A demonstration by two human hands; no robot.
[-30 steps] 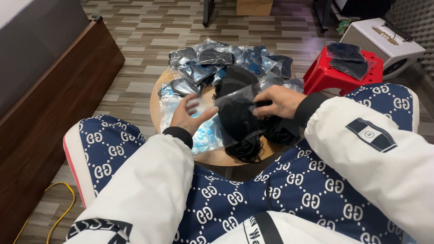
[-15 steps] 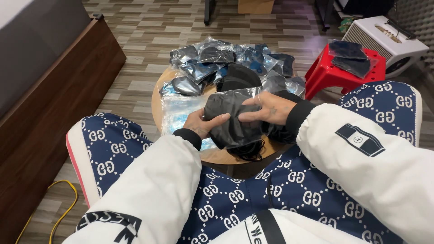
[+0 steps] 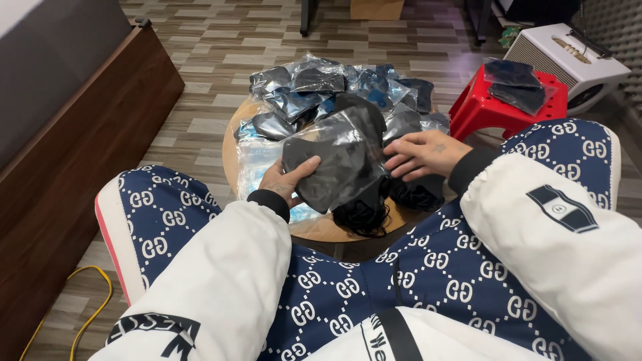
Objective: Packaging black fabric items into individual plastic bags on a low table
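My left hand (image 3: 289,179) grips a clear plastic bag with a black mask inside (image 3: 338,160), thumb on top, held flat over a small round wooden table (image 3: 234,144). My right hand (image 3: 422,153) rests with fingers spread on the bag's right edge. Under the bag lies a heap of loose black masks with ear loops (image 3: 364,214). Behind it, a pile of bagged black masks (image 3: 314,90) covers the far half of the table. A stack of empty clear bags (image 3: 257,164) lies at the table's left side.
A red plastic stool (image 3: 488,110) to the right carries two more bagged masks (image 3: 518,83). A white box-shaped appliance (image 3: 568,60) stands behind it. A dark wooden cabinet (image 3: 80,134) runs along the left, and a yellow cable (image 3: 87,314) lies on the floor.
The bag with the mask has come down from upright in front of me to flat over the table. My right hand has slid from its top to its right edge.
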